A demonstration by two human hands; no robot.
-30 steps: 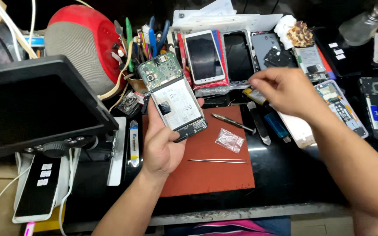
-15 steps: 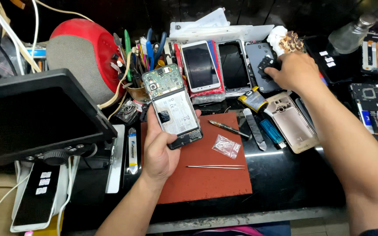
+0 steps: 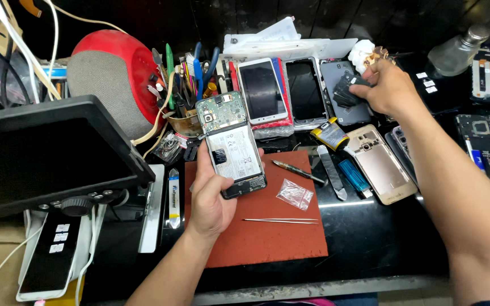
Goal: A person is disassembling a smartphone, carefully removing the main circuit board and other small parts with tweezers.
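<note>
Currently your left hand (image 3: 208,198) holds the opened phone (image 3: 231,144) upright over the red mat (image 3: 256,238), fingers wrapped behind it and the thumb pressed on its lower left edge. Its long axis runs away from you, tilted slightly left at the top, with the green circuit board uppermost and the pale, glossy battery filling the middle. The back cover is off; the exposed face looks flat, hard and slick.

Your right hand (image 3: 387,88) is well apart from it, reaching up and to the right across the bench. Its fingers are curled onto a small black part (image 3: 347,90) lying on a grey phone back (image 3: 341,110); you cannot tell from this view whether the part is pinched or only touched. So the phone lies down and to the left of that hand, and the left hand is plainly the nearer one.

Noted around the mat:
- thin steel tweezers (image 3: 282,220), lying crosswise, near the phone's lower end
- a small clear plastic bag (image 3: 295,194), crinkled
- a dark-handled screwdriver (image 3: 299,171), angled
- a gold phone back (image 3: 380,164), smooth metal sheen, just right of the mat
- a blue lighter (image 3: 354,174) beside a flat metal pry tool (image 3: 332,171)

A black monitor (image 3: 46,153) stands at the left edge of the bench.
</note>
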